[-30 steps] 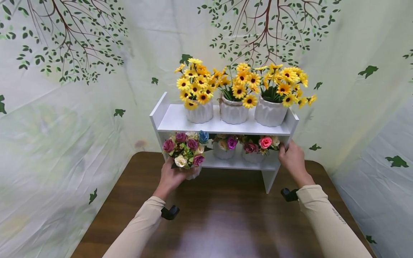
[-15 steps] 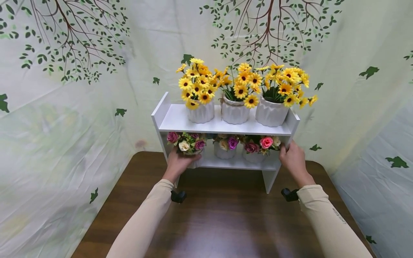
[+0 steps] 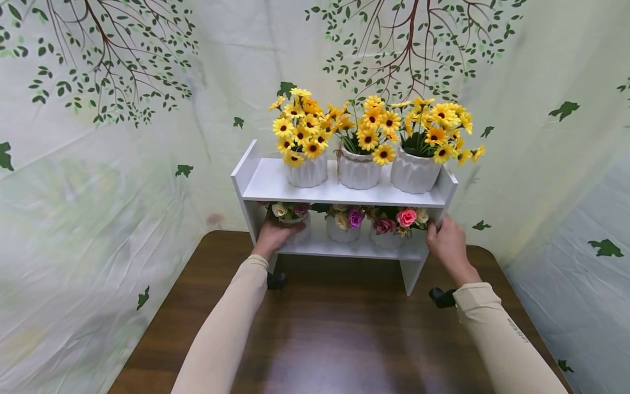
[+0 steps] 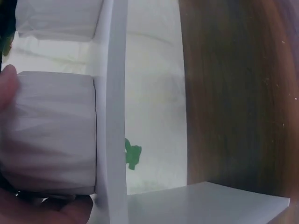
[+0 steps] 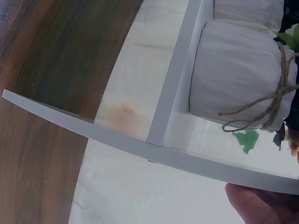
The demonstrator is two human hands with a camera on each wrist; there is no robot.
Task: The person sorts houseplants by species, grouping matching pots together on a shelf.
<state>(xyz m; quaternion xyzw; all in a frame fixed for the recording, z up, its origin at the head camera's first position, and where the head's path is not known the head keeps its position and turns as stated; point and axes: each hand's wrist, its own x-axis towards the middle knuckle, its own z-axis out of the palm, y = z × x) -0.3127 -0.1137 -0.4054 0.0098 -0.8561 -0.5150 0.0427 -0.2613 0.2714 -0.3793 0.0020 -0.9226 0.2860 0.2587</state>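
Note:
On the left of the lower board of the white shelf, my left hand grips a white flower pot of cream and mauve roses. In the left wrist view the thumb lies on one side of the pot and the fingers on the other, and its base is at the board. The upper board hides part of the blooms. My right hand holds the shelf's right side panel at its front edge; most of its fingers are hidden.
Two more potted rose bunches, one purple and cream, one pink, stand on the lower board. Three pots of yellow daisies line the upper board. The shelf stands on a brown wooden table before a leaf-printed curtain.
My left hand has carried the rose pot from in front of the shelf inward and under the upper board. The right hand has stayed on the side panel.

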